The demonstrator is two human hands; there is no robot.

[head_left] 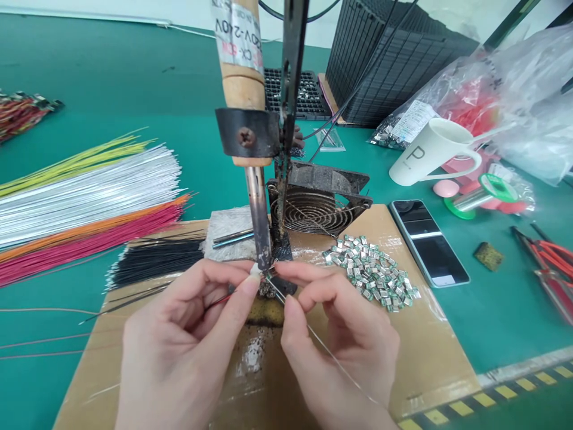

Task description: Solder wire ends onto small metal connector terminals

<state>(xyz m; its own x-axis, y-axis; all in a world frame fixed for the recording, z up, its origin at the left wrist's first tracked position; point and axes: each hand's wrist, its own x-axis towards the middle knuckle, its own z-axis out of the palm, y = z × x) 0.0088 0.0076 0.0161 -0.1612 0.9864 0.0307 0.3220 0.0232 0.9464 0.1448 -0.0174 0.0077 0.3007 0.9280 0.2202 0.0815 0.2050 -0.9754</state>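
A soldering iron (258, 209) with a wooden handle is clamped upright, its tip pointing down between my hands. My left hand (192, 334) is closed in a pinch at the tip, on a small part mostly hidden by the fingers. A short red wire (219, 302) shows beneath that hand. My right hand (340, 322) is closed on a thin silvery solder wire (333, 357), which runs from the tip down across the palm. Below the tip sits a dark-edged yellow sponge (265, 313). Small metal connectors (373, 272) lie piled right of my right hand.
Bundled black wires (156, 263), red wires (111, 239) and white wires (98, 185) lie left. Behind the iron stands a fan (313, 209). Rightward are a phone (430, 242), a mug (432, 152), a solder spool (478, 194) and pliers (546, 263). Brown cardboard (430, 358) covers the work spot.
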